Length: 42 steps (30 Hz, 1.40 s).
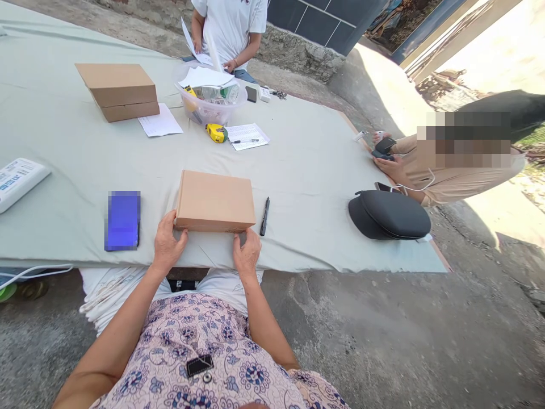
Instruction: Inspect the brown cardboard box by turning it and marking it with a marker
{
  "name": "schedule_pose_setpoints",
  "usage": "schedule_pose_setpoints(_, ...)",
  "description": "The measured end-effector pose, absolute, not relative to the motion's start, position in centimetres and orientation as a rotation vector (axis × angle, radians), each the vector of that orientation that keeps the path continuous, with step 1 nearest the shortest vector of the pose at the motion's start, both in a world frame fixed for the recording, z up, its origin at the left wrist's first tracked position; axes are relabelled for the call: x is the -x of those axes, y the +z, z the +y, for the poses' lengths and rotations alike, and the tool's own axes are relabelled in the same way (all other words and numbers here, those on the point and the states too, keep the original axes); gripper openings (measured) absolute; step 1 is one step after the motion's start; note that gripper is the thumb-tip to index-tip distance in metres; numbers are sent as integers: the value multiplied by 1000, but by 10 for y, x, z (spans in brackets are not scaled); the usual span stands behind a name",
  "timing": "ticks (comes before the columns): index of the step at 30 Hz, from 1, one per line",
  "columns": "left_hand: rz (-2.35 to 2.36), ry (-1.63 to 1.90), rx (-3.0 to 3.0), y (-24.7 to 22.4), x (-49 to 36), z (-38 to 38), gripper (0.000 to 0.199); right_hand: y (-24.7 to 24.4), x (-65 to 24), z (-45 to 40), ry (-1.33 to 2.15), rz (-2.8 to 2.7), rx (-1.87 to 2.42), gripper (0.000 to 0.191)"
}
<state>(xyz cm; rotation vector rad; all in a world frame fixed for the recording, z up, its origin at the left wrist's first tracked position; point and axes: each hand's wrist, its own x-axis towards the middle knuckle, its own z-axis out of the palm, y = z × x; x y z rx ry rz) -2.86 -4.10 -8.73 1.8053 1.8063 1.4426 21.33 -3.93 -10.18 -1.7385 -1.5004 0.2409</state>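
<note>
A closed brown cardboard box [216, 199] lies flat on the cloth-covered table in front of me. My left hand [169, 241] grips its near left corner, thumb along the front side and fingers around the left edge. At the near right corner, my right hand [247, 250] holds the box, its thumb at the front side and part of its fingers hidden. A black pen [264, 216] lies just right of the box. To the left of my left hand is a phone [123, 221] with a blurred blue screen.
Farther back stand another cardboard box [121, 91] and a plastic basket [204, 111] with papers and bottles. A yellow tape measure [217, 133] and a written sheet [248, 137] lie nearby. A black case [389, 215] sits at right. Two people sit at the table's far and right edges.
</note>
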Motion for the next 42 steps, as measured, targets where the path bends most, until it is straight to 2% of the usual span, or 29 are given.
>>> schedule_pose_setpoints(6, 1865, 1425, -1829, -91, 29, -41, 62, -102, -215, -39, 241, -1492, 1692, 26)
schedule_pose_setpoints(10, 1844, 1506, -1748, -85, 28, -43, 58, -102, -215, -40, 246, -1443, 1629, 31)
schedule_pose_setpoints(17, 1872, 1734, -1807, -67, 23, -57, 32, -81, -216, -50, 281, -1352, 1480, 34)
schedule_pose_setpoints(20, 1868, 1829, -1846, -51, 20, -60, 30, -62, -215, -51, 265, -1335, 1398, 30)
schedule_pose_setpoints(23, 1826, 1875, -1869, -34, 16, -54, 33, -47, -211, -44, 262, -1299, 1335, 29)
schedule_pose_setpoints(26, 1765, 1853, -1802, -22, 9, -40, 38, -38, -204, -31, 396, -1208, 1330, 37)
schedule_pose_setpoints(35, 1822, 1691, -1462, -12, -15, -3, 71, -16, -186, 2, 591, -1095, 1475, 86)
schedule_pose_setpoints(42, 1905, 1694, -1523, -9, -31, 15, 97, -14, -165, 16, 441, -1205, 1574, 107)
